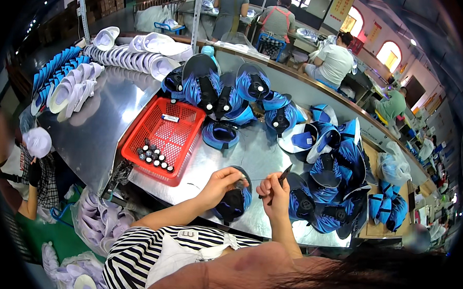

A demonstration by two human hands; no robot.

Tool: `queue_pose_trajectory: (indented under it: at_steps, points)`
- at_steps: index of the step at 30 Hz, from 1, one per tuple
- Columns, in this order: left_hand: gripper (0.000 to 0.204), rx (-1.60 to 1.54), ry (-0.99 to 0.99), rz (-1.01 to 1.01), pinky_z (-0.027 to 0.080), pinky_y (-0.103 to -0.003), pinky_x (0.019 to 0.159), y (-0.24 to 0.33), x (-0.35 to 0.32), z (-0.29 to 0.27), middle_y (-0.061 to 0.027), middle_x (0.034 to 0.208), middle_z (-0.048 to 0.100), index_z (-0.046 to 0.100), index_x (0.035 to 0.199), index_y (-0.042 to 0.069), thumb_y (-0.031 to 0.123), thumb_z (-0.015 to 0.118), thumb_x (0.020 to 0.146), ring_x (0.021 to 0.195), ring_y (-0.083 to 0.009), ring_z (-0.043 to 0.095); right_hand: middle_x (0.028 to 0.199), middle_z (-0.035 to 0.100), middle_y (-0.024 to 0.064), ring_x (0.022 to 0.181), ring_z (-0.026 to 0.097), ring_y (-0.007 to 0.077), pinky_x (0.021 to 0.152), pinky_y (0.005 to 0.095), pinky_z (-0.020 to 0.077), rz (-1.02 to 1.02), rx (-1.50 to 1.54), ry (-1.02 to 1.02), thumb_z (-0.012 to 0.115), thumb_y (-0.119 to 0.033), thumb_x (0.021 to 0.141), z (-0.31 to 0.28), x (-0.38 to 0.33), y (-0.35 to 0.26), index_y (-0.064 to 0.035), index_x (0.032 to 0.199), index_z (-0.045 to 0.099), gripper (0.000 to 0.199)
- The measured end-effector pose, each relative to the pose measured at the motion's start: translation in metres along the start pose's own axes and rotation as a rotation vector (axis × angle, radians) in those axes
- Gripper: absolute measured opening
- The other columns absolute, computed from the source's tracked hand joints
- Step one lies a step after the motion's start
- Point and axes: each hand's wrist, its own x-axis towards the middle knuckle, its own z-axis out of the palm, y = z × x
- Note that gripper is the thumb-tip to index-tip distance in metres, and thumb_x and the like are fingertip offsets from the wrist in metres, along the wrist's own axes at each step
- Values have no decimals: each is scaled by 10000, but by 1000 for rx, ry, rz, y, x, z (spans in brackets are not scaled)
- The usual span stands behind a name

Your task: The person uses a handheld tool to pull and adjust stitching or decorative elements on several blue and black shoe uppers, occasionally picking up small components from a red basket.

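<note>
Visor in left hand

You sit at a long, curved steel worktable whose shiny top mirrors the ceiling lights. Beyond its far edge, other workers bend over benches in a crowded factory hall. Arched windows glow on the right wall beside a yellow wall poster. Cardboard boxes are stacked in the dim far-left corner; green floor shows below the table's left edge.
</note>
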Motion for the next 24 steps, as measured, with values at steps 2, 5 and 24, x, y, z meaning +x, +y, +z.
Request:
queue_pose_trajectory:
  at_steps: [2,5,24]
  points:
    - [138,-188,-34,54,475,-300,878,-4,3,-12,-90,1063,648,592,944,47,154,515,986,1012,-176,613,663,439,18,571,376,111,533,262,301,75,64,26,518,-178,986,-6,-7,-3,-59,901,517,146]
    - [114,-401,18,-21,442,-299,955,8,7,-29,-113,1161,614,560,966,63,161,506,990,1123,-186,569,650,455,17,564,384,105,524,257,297,98,112,-26,513,-190,988,-28,-18,-11,-63,918,534,147]
    - [160,596,-135,-113,475,-200,659,23,-2,11,-35,830,669,684,978,-33,85,659,873,700,-71,594,811,654,97,685,598,196,635,287,461,-378,-1194,-163,647,26,779,-6,-19,-9,-21,928,608,161]
